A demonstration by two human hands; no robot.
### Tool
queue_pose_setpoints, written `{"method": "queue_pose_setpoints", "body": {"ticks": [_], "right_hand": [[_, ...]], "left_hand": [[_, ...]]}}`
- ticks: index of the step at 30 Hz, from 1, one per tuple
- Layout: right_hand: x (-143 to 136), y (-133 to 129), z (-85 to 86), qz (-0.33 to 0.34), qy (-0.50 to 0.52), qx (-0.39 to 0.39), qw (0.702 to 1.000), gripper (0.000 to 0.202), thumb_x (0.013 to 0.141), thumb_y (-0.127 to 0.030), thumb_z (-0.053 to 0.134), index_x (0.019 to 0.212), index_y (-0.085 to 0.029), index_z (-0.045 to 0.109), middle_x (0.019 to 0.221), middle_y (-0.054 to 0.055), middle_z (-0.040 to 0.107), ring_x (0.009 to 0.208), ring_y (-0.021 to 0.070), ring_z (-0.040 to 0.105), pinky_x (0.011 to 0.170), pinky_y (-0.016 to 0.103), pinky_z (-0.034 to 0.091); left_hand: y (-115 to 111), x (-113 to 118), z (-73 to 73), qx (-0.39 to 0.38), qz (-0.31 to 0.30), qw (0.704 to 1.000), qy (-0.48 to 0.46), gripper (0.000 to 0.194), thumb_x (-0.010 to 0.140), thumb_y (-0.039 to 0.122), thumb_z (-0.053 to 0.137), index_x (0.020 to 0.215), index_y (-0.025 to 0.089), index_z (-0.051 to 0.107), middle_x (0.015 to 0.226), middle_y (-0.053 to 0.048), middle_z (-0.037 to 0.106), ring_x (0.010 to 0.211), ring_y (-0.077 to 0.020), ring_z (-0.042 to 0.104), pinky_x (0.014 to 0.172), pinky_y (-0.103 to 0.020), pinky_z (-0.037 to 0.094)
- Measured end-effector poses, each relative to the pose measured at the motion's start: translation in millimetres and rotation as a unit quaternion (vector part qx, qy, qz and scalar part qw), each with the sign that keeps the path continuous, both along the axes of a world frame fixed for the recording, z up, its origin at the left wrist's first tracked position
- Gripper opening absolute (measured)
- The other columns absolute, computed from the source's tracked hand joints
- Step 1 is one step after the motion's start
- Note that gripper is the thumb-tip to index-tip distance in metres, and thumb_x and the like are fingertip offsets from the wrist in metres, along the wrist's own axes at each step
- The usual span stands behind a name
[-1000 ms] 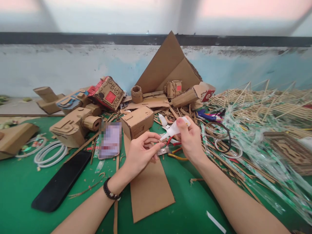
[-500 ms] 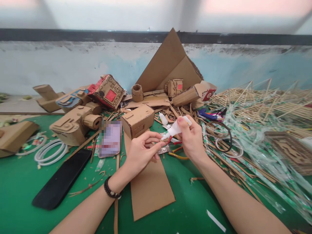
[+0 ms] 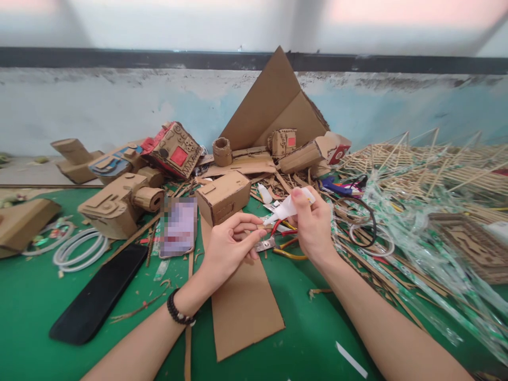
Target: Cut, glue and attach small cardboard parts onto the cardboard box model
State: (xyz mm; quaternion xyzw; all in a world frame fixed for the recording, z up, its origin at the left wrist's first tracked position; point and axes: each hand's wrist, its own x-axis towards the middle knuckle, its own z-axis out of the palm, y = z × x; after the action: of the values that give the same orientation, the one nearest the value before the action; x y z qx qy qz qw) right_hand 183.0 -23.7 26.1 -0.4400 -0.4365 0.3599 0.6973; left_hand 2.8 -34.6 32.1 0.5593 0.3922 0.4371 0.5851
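Observation:
My right hand point(image 3: 315, 227) is wrapped round a white glue bottle point(image 3: 286, 207), thumb on top. The bottle is tilted, its narrow nozzle pointing down to the left at the fingertips of my left hand point(image 3: 234, 243). Those fingers are pinched together on a small, thin piece that looks like cardboard, mostly hidden by the fingers. Below my left hand lies a flat cardboard sheet point(image 3: 248, 317) on the green table. Just behind it stands a closed cardboard box point(image 3: 224, 196). Red-and-yellow-handled pliers point(image 3: 291, 254) lie between my hands, partly covered.
Cardboard camera models point(image 3: 115, 203) and a black flat slab point(image 3: 99, 293) are on the left. A second white bottle point(image 3: 265, 193) lies among cardboard scraps. Tape rings point(image 3: 363, 222), plastic strips point(image 3: 420, 259) and a stick structure point(image 3: 413, 159) crowd the right side.
The view has shifted very slightly. The glue bottle's nozzle has risen a little and moved slightly right at my left fingertips; both hands keep their grip.

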Motion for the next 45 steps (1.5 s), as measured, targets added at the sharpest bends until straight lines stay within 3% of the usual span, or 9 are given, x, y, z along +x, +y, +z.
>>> {"method": "queue_pose_setpoints", "body": {"ticks": [12,16,21,24,28,30,34,38,45], "right_hand": [[13,-5,11.1,-0.124,-0.148,0.065,0.979,0.041,0.090,-0.055,0.075,0.075,-0.024,0.054,0.062,-0.006,0.048,0.056,0.0117,0.042,0.052,0.026,0.036],[23,9,5.2,-0.068,-0.033,0.016,0.997,0.033,0.088,-0.054,0.076,0.093,-0.026,0.059,0.070,-0.004,0.062,0.058,0.0145,0.056,0.051,0.026,0.044],[25,23,-3.6,0.006,0.074,-0.023,0.997,0.048,0.074,-0.043,0.089,0.104,-0.028,0.054,0.086,-0.003,0.075,0.083,0.0173,0.072,0.071,0.027,0.056],[23,24,-6.4,0.056,0.077,-0.063,0.993,0.056,0.073,-0.047,0.090,0.117,-0.026,0.062,0.092,0.000,0.077,0.085,0.0156,0.071,0.069,0.023,0.055],[21,21,-6.1,0.108,0.121,-0.092,0.982,0.042,0.080,-0.056,0.084,0.096,-0.019,0.073,0.090,0.003,0.076,0.058,0.0075,0.055,0.047,0.017,0.045],[21,21,-5.0,0.115,0.167,-0.102,0.974,0.038,0.080,-0.052,0.086,0.093,-0.019,0.074,0.092,0.003,0.076,0.057,0.0063,0.054,0.047,0.015,0.047],[23,23,-3.2,0.141,0.242,-0.113,0.953,0.032,0.079,-0.036,0.088,0.103,-0.021,0.075,0.111,0.005,0.079,0.084,0.0117,0.072,0.076,0.022,0.064],[26,23,-2.1,0.155,0.248,-0.109,0.950,0.041,0.074,-0.020,0.090,0.112,-0.022,0.074,0.116,0.006,0.080,0.109,0.0188,0.075,0.102,0.033,0.062],[25,20,-3.0,0.194,0.208,-0.113,0.952,0.045,0.078,-0.026,0.091,0.119,-0.026,0.073,0.119,0.004,0.080,0.111,0.0234,0.078,0.113,0.043,0.056]], "left_hand": [[5,-6,3.1,0.007,0.026,1.000,-0.006,0.039,0.080,0.046,0.086,0.099,0.017,0.068,0.082,-0.005,0.079,0.043,-0.0105,0.062,0.042,-0.020,0.054],[8,-9,2.0,0.032,0.042,0.999,-0.005,0.037,0.082,0.043,0.085,0.101,0.017,0.068,0.083,-0.006,0.080,0.042,-0.0108,0.063,0.041,-0.020,0.053],[10,-11,3.8,0.057,0.051,0.997,-0.018,0.033,0.083,0.039,0.085,0.101,0.017,0.068,0.084,-0.006,0.081,0.043,-0.0104,0.063,0.042,-0.019,0.053],[12,-14,6.3,0.071,0.059,0.996,-0.019,0.032,0.083,0.037,0.085,0.101,0.016,0.068,0.087,-0.006,0.081,0.044,-0.0098,0.064,0.044,-0.019,0.053],[13,-15,8.4,0.080,0.074,0.994,-0.013,0.033,0.083,0.037,0.085,0.101,0.016,0.068,0.091,-0.007,0.081,0.044,-0.0103,0.064,0.043,-0.020,0.053],[13,-14,9.0,0.079,0.075,0.994,-0.013,0.033,0.083,0.038,0.085,0.101,0.016,0.068,0.092,-0.007,0.081,0.044,-0.0104,0.064,0.043,-0.021,0.053],[12,-13,10.1,0.076,0.073,0.994,-0.017,0.035,0.081,0.039,0.086,0.101,0.016,0.068,0.090,-0.008,0.081,0.043,-0.0103,0.063,0.043,-0.021,0.053],[11,-13,9.9,0.078,0.065,0.995,-0.019,0.033,0.083,0.038,0.084,0.101,0.016,0.068,0.089,-0.007,0.081,0.043,-0.0102,0.063,0.043,-0.020,0.053],[11,-12,6.4,0.085,0.054,0.995,-0.026,0.029,0.085,0.035,0.083,0.101,0.017,0.068,0.082,-0.004,0.080,0.042,-0.0098,0.063,0.043,-0.019,0.053]]}}
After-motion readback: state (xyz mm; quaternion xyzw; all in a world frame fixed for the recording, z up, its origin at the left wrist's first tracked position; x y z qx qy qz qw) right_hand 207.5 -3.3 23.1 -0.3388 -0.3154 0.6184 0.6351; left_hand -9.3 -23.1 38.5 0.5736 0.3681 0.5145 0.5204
